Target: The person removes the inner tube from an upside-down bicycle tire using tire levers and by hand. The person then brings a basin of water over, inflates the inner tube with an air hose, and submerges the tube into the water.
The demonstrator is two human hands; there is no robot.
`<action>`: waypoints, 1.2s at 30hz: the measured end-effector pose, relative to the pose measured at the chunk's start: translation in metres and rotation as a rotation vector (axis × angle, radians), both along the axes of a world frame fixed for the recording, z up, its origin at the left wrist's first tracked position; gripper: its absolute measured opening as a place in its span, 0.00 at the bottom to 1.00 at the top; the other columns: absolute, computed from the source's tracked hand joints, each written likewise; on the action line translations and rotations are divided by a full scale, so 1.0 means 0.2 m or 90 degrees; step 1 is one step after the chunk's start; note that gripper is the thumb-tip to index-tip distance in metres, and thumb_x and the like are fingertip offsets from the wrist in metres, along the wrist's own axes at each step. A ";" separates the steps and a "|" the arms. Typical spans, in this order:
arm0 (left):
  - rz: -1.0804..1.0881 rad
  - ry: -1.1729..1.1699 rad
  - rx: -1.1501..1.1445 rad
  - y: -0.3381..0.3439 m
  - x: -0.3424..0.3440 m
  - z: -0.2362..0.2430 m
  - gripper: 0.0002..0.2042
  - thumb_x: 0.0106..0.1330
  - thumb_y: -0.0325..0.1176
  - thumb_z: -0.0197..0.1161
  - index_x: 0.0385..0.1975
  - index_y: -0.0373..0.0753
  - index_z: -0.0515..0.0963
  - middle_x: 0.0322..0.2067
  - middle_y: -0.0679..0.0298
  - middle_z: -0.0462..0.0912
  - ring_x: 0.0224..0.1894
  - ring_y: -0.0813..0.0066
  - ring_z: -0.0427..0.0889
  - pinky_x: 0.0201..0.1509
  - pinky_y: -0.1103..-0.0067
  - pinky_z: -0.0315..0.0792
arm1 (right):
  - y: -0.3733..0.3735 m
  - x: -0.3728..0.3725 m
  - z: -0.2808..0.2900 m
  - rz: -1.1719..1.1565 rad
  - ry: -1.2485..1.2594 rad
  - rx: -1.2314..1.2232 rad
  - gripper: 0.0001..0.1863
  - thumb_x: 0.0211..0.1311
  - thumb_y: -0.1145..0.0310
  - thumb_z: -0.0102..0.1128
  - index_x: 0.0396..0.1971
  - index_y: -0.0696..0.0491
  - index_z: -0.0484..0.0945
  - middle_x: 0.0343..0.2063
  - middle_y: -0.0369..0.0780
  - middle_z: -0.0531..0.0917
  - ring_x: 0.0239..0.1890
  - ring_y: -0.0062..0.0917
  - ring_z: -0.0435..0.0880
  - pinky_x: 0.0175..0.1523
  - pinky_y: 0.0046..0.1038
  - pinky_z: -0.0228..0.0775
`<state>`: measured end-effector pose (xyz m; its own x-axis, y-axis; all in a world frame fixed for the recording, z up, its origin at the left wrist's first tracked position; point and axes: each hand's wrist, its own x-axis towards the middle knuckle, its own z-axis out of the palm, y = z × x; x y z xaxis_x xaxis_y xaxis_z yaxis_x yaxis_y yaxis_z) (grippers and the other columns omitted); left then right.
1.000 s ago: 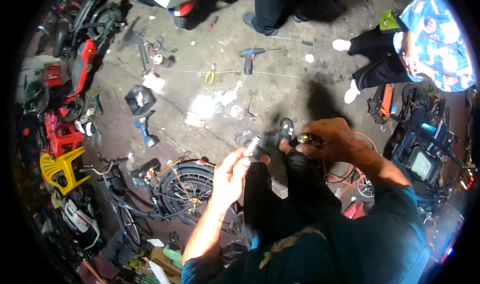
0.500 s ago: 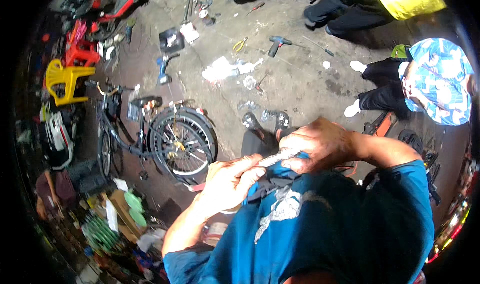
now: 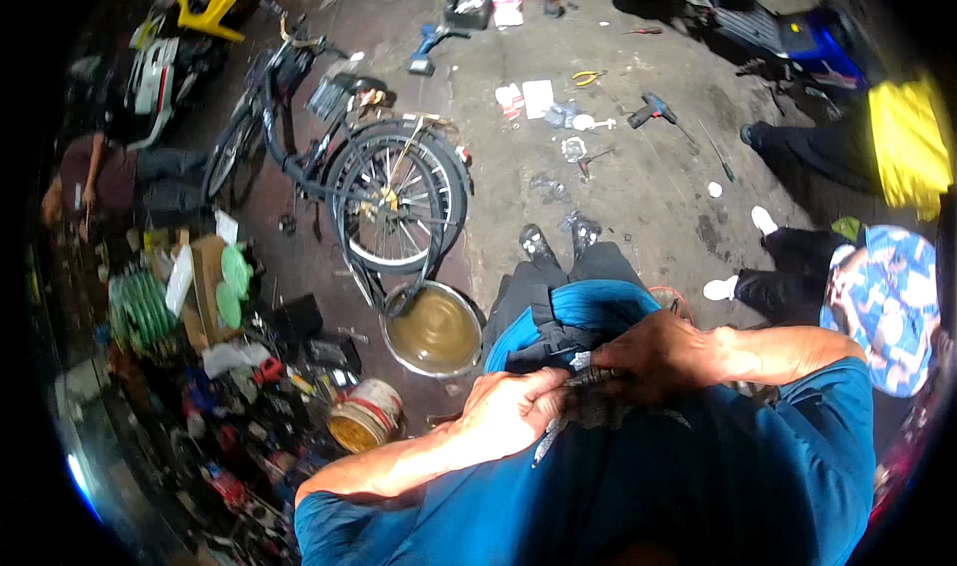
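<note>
My left hand (image 3: 506, 407) is closed, its thumb and fingers pinched at one end of a slim silvery part (image 3: 590, 376) in front of my blue shirt. The other end is in my right hand (image 3: 658, 355), whose fingers curl round it in shadow. Between the two hands only a short piece of it shows, too small to tell its kind. Just beyond my hands are the raised shirt hem (image 3: 588, 297) and a dark strap at my waist.
A bicycle (image 3: 389, 197) lies at the left with a tyre hanging over a metal basin of brownish water (image 3: 434, 332). Near it stands a white bucket (image 3: 367, 414). Cordless drills (image 3: 653, 111) and yellow-handled pliers (image 3: 588, 77) are on the floor. People stand at the right.
My hands have drawn in closer to my shirt, still with the silvery part between them. The view has shifted, bringing the basin and bucket fully into sight.
</note>
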<state>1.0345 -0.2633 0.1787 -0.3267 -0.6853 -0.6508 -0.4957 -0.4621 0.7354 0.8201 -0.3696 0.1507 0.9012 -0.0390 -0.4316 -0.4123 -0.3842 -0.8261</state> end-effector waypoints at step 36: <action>0.501 -0.375 0.033 1.03 0.08 -0.38 0.13 0.58 0.43 0.56 0.27 0.38 0.75 0.27 0.50 0.78 0.32 0.52 0.79 0.35 0.62 0.71 | 0.14 0.86 -0.39 0.491 0.130 0.113 0.23 0.64 0.45 0.43 0.44 0.49 0.70 0.25 0.46 0.79 0.34 0.43 0.80 0.39 0.42 0.69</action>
<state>1.0512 -0.0570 0.1034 0.5972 -0.5339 -0.5986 -0.3131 -0.8423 0.4388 0.9931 -0.3411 0.0733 0.5497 0.6445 -0.5314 -0.2337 -0.4921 -0.8386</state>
